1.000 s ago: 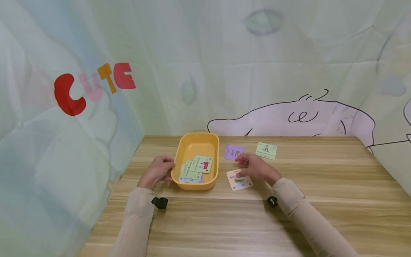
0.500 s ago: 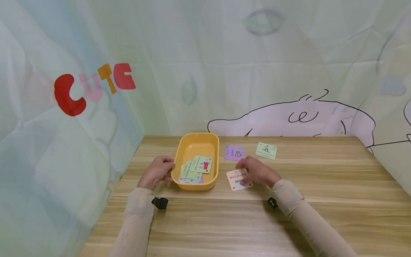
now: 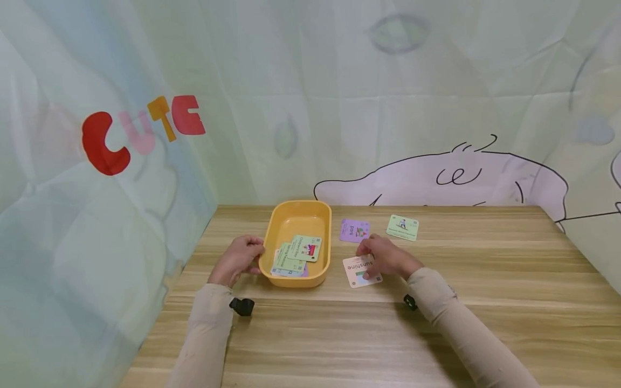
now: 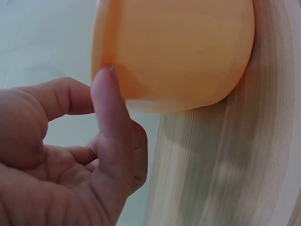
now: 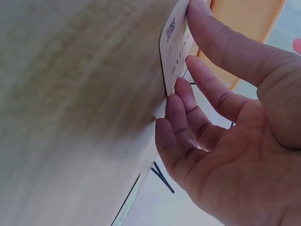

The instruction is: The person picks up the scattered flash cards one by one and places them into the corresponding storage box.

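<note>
Right hand (image 3: 385, 257) rests on the white "sunshine" card (image 3: 361, 271), thumb and fingertips (image 5: 176, 92) pinching at its edges; card lies flat on the desk (image 3: 485, 302), just right of the orange tray (image 3: 297, 213). Left hand (image 3: 236, 260) touches the tray's near-left wall, thumb pressed against it, fingers loosely curled. Tray holds several cards (image 3: 296, 254). Purple card (image 3: 354, 230) and green card (image 3: 402, 227) lie farther back, right of the tray.
</note>
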`<state>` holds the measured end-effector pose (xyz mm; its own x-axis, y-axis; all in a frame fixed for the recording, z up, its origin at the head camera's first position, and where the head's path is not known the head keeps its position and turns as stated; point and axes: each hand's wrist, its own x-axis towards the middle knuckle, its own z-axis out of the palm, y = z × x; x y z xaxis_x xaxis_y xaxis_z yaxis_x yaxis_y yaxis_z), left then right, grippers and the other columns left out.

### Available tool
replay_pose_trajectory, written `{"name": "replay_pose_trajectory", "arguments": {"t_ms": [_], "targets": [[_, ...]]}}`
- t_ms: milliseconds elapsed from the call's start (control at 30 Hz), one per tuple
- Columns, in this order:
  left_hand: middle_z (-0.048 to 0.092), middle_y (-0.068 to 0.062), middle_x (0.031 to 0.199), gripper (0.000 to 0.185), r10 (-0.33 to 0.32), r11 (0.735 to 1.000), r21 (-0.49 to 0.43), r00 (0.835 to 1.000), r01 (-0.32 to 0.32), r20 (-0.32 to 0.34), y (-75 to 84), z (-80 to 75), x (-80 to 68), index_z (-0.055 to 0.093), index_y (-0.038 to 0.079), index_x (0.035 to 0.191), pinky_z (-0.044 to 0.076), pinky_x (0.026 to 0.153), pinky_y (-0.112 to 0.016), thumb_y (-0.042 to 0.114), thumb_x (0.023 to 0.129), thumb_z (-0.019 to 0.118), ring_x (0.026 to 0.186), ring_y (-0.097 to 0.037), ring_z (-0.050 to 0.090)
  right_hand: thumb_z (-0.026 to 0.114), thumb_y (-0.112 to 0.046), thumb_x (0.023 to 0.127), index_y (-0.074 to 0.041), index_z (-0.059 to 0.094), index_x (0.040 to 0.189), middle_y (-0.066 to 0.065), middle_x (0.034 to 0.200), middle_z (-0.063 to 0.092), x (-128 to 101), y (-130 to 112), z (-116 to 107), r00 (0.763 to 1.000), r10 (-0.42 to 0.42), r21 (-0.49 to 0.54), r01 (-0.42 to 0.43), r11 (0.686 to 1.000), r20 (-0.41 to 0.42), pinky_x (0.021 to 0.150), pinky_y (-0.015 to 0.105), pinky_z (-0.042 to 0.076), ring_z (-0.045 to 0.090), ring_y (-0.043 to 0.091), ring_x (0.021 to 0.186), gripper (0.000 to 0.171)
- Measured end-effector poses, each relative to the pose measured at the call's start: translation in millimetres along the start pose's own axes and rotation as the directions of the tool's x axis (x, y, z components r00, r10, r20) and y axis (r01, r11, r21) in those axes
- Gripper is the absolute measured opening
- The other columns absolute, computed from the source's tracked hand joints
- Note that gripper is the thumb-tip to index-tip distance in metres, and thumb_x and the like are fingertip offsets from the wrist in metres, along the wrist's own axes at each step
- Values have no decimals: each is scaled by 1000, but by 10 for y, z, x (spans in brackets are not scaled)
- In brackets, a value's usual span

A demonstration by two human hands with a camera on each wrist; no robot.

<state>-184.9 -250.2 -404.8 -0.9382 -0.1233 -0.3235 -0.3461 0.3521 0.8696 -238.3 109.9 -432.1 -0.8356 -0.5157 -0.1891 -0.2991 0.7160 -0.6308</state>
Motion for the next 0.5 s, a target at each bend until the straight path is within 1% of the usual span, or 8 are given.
{"name": "replay_pose_trajectory", "arguments": {"t_ms": [133, 233, 367, 500], "targets": [[57, -18, 117, 30, -7, 1000, 0, 1000, 7, 2, 11, -2, -12, 53, -2, 131, 63, 67, -35, 14, 105, 52, 92, -22, 59, 90, -2, 69, -13, 66, 110, 6, 117, 56, 12, -8, -2, 1000, 19, -6, -19, 1000, 2, 106, 46, 45, 53, 25, 112, 49], [57, -17, 117, 29, -10, 1000, -2, 1000, 10, 1, 14, 0, -17, 54, -2, 130, 63, 67, -34, 14, 105, 52, 91, -22, 60, 89, -2, 68, -12, 67, 110, 6, 116, 57, 23, 5, -9, 1000, 16, -6, -16, 1000, -5, 105, 46, 45, 54, 25, 111, 48], [57, -18, 116, 29, -3, 1000, 1, 1000, 3, -5, 12, 6, -16, 54, -2, 129, 63, 66, -34, 13, 104, 52, 91, -22, 60, 89, -2, 69, -10, 67, 106, 7, 111, 58, 39, 38, -28, 1000, -4, -5, 4, 1000, -14, 103, 46, 46, 54, 25, 106, 44], [58, -17, 116, 28, -6, 1000, 5, 1000, 6, -11, 9, 5, -15, 55, -1, 128, 63, 67, -34, 13, 104, 52, 91, -23, 61, 89, -2, 70, -9, 67, 103, 8, 107, 58, 59, 70, -39, 1000, -15, 24, 16, 1000, -10, 102, 47, 45, 53, 25, 104, 40]]}}
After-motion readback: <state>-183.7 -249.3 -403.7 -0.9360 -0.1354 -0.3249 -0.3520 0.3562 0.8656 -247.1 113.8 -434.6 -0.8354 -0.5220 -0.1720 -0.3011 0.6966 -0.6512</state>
